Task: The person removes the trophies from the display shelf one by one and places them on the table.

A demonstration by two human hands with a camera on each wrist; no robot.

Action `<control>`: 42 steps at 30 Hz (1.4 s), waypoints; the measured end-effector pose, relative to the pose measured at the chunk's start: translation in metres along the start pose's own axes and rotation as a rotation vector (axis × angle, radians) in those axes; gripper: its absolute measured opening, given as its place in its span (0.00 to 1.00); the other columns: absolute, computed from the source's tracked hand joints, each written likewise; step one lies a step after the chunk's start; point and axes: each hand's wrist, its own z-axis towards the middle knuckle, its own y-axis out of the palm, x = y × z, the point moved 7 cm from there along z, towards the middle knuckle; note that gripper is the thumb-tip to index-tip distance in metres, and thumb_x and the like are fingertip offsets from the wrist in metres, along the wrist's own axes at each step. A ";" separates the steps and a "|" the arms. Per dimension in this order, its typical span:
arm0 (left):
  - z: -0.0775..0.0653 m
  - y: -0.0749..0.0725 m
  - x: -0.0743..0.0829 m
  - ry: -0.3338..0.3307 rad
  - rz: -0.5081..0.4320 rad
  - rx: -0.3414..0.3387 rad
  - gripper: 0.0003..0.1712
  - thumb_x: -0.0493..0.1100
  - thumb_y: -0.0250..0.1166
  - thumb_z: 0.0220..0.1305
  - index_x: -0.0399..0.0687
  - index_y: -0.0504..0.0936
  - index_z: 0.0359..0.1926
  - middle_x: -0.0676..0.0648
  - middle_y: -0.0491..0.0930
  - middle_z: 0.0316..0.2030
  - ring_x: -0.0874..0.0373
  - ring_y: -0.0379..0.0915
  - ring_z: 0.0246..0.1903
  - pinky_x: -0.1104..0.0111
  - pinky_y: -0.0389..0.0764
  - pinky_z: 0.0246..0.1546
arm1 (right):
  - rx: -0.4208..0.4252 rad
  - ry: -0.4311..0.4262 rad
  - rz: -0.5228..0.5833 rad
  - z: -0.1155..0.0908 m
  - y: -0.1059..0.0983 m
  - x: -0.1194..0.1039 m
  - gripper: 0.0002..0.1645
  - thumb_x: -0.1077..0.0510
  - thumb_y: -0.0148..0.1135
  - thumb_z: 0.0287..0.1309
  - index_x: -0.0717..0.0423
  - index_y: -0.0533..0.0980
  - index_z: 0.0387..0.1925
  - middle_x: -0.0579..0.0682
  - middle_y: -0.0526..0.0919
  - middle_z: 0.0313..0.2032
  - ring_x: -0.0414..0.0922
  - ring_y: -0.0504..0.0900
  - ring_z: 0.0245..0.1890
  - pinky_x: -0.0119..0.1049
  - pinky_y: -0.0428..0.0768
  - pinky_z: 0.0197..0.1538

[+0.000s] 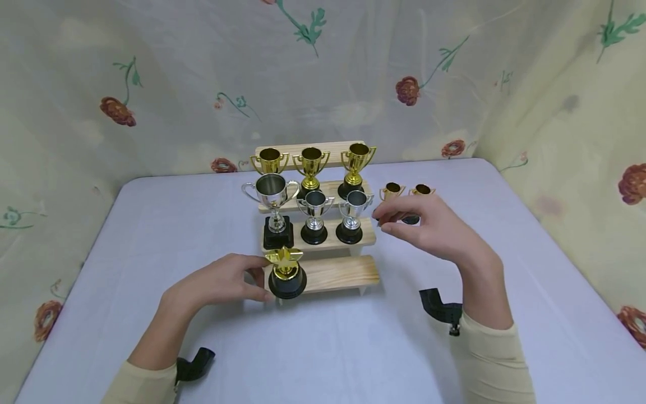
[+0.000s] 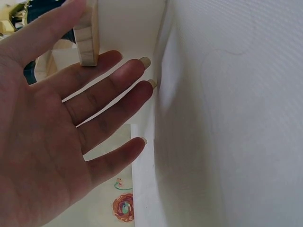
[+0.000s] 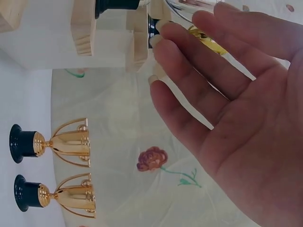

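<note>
A gold star trophy (image 1: 286,280) with a round black base stands at the left end of the lowest wooden step. My left hand (image 1: 222,283) is beside it, thumb and index finger next to the base; in the left wrist view its other fingers (image 2: 113,104) spread loosely by the step's edge. At the right, my right hand (image 1: 431,227) hovers beside a small silver cup trophy (image 1: 353,210), its extended fingers (image 3: 189,75) holding nothing. Another small silver cup trophy (image 1: 315,210) and a larger silver one (image 1: 274,196) on a square base share that step.
Three gold cup trophies (image 1: 311,163) stand higher on the stepped wooden rack (image 1: 348,272). Two more gold cup trophies (image 3: 71,144) are on the white-covered table (image 1: 323,348), right of the rack and partly behind my right hand. A flowered curtain (image 1: 202,73) hangs behind.
</note>
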 end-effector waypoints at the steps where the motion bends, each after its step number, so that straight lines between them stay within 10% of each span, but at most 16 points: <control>1: 0.000 0.000 0.000 -0.004 0.002 -0.001 0.23 0.60 0.74 0.51 0.54 0.81 0.43 0.57 0.82 0.33 0.59 0.75 0.36 0.63 0.74 0.39 | -0.015 -0.001 0.002 0.000 0.002 -0.001 0.10 0.60 0.64 0.63 0.47 0.84 0.45 0.46 0.87 0.40 0.36 0.82 0.40 0.32 0.78 0.47; 25: -0.002 -0.001 0.001 0.022 -0.004 -0.003 0.22 0.59 0.73 0.52 0.54 0.80 0.43 0.57 0.82 0.33 0.58 0.75 0.37 0.63 0.74 0.40 | -0.214 0.086 0.065 0.005 0.040 -0.024 0.18 0.59 0.64 0.63 0.44 0.81 0.54 0.42 0.87 0.44 0.37 0.84 0.46 0.43 0.78 0.52; 42: -0.001 -0.001 0.001 0.037 -0.018 0.005 0.26 0.57 0.74 0.52 0.52 0.80 0.49 0.56 0.82 0.33 0.59 0.75 0.36 0.63 0.74 0.39 | -0.152 -0.140 0.072 0.017 0.062 -0.057 0.16 0.60 0.67 0.61 0.50 0.82 0.51 0.39 0.87 0.43 0.34 0.83 0.43 0.43 0.79 0.53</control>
